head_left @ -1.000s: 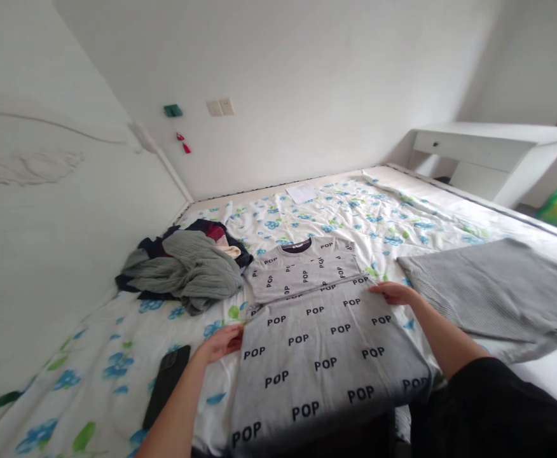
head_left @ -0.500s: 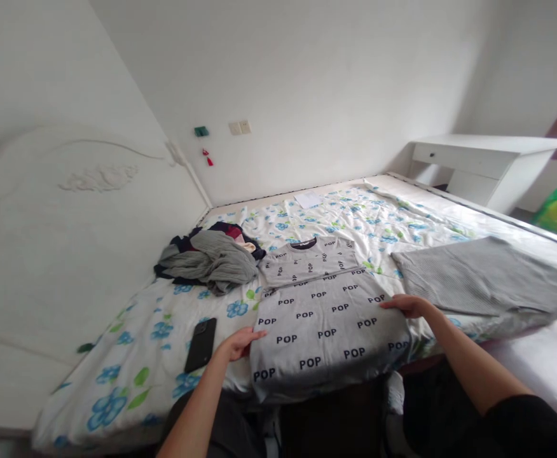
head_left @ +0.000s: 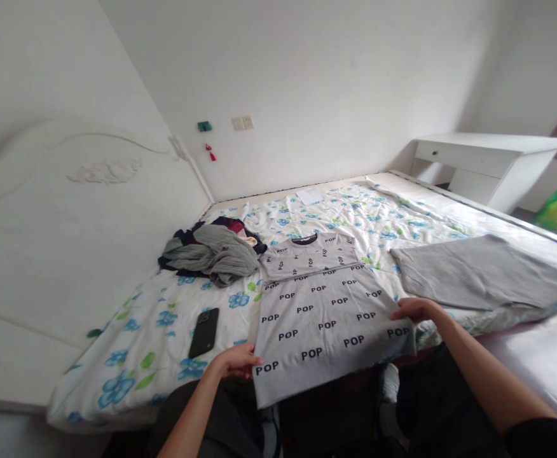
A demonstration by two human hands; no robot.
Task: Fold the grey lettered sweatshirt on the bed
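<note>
Hands pinch both sides of the POP shirt, farther down than before.

A plain black sleeve covered the right arm down to about the elbow; the right forearm and left forearm were bare, as were the left hand and right hand. The trousers were charcoal, nearly black. The right footwear showed a whitish front, its details blurred.
</note>
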